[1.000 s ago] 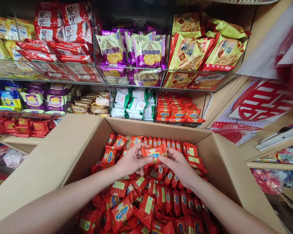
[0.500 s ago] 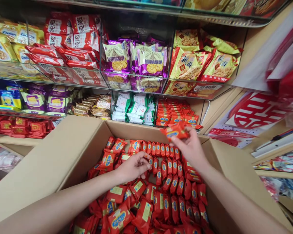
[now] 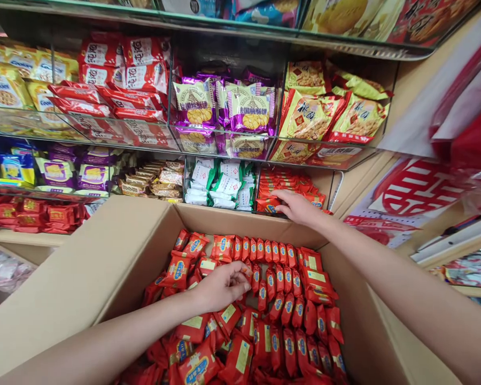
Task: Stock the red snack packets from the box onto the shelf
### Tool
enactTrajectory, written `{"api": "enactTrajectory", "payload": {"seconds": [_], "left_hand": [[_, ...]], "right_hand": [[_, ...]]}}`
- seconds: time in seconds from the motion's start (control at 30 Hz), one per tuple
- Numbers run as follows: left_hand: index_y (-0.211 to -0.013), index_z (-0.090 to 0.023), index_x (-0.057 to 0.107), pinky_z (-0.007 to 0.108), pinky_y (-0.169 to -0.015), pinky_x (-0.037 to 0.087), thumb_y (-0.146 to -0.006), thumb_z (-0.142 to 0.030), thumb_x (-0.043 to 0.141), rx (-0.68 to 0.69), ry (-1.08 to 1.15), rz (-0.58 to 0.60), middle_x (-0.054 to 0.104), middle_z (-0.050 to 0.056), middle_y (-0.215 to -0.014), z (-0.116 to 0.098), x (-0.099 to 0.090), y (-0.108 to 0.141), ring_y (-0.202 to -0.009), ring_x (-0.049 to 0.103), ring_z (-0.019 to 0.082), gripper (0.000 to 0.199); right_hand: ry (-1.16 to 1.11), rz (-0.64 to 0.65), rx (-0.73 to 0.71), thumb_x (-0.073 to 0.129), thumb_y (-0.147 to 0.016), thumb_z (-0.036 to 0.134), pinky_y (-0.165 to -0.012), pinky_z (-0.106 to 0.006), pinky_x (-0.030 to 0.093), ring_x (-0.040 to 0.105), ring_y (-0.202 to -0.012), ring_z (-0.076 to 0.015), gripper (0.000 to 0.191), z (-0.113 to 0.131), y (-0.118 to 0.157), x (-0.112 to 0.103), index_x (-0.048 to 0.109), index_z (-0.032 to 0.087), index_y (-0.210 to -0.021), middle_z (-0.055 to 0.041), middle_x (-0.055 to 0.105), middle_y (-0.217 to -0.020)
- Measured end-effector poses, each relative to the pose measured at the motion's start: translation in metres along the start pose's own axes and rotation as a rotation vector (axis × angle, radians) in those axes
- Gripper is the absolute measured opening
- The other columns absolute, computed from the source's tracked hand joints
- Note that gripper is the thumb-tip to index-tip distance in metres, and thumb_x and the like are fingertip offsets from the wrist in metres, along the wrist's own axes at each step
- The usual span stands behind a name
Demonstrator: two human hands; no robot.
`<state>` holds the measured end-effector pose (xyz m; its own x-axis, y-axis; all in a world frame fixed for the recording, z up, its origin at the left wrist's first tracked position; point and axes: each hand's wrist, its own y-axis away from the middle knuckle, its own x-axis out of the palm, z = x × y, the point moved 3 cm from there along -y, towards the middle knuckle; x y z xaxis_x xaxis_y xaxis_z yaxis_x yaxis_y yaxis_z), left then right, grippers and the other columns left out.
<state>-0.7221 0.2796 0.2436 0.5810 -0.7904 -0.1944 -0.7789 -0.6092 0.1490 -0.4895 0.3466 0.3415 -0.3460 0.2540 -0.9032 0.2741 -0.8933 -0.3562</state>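
Note:
In the head view, my right hand (image 3: 299,206) reaches past the box's far edge to a shelf compartment of red snack packets. Its fingers are closed on the end of a red snack packet (image 3: 267,205) at the compartment's front. My left hand (image 3: 223,286) hovers low over the cardboard box (image 3: 138,251), fingers loosely curled and thumb apart, with nothing seen in its grasp. Beneath and around it lie many red snack packets (image 3: 237,357), some in upright rows at the right, others loose at the left and front.
Beside the red compartment sit white-and-green packets (image 3: 227,184) and brown-wrapped snacks (image 3: 168,179). A glass-fronted shelf above carries purple biscuit packs (image 3: 246,109) and yellow-red packs (image 3: 310,115). Red paper decorations (image 3: 417,187) hang at the right.
My right hand has carried a red packet from above the box's far edge forward and left to the shelf compartment. My left hand stays over the packets. The view has tipped slightly upward.

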Motion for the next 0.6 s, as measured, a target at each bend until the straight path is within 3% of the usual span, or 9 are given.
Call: {"api": "enactTrajectory", "payload": {"seconds": [0.13, 0.33, 0.5, 0.6], "left_hand": [[-0.091, -0.016, 0.049, 0.021, -0.058, 0.039, -0.076, -0.028, 0.052, 0.024, -0.102, 0.026, 0.052, -0.003, -0.071, 0.002, 0.001, 0.001, -0.062, 0.046, 0.009, 0.019], [-0.091, -0.016, 0.051, 0.021, -0.059, 0.039, -0.077, -0.028, 0.051, 0.038, -0.177, 0.041, 0.052, -0.002, -0.072, 0.007, 0.001, 0.002, -0.065, 0.047, 0.010, 0.019], [-0.090, -0.015, 0.051, 0.020, -0.058, 0.039, -0.077, -0.027, 0.049, 0.061, -0.201, 0.061, 0.052, -0.002, -0.072, 0.008, 0.001, 0.002, -0.063, 0.046, 0.010, 0.017], [-0.090, -0.015, 0.052, 0.020, -0.060, 0.040, -0.077, -0.026, 0.049, 0.064, -0.253, 0.073, 0.053, -0.001, -0.072, 0.004, 0.002, 0.003, -0.065, 0.047, 0.010, 0.017]], "right_hand": [[0.140, 0.124, -0.068, 0.050, -0.076, 0.010, -0.082, -0.033, 0.041, 0.054, -0.095, -0.0211, 0.039, 0.001, -0.011, -0.007, 0.054, 0.017, -0.114, -0.0097, 0.058, -0.105], [0.304, 0.309, -0.053, 0.051, -0.074, 0.007, -0.081, -0.029, 0.041, 0.056, -0.094, -0.0212, 0.040, 0.008, -0.019, -0.010, 0.056, 0.019, -0.112, -0.0101, 0.060, -0.106], [0.272, 0.177, 0.121, 0.058, -0.070, 0.011, -0.070, -0.025, 0.043, 0.059, -0.082, -0.0190, 0.036, 0.013, -0.026, -0.005, 0.055, 0.017, -0.105, -0.0072, 0.065, -0.092], [0.228, 0.141, 0.134, 0.061, -0.070, 0.013, -0.071, -0.023, 0.043, 0.059, -0.082, -0.0161, 0.025, 0.011, -0.027, -0.004, 0.059, 0.016, -0.095, -0.0043, 0.066, -0.089]]}}
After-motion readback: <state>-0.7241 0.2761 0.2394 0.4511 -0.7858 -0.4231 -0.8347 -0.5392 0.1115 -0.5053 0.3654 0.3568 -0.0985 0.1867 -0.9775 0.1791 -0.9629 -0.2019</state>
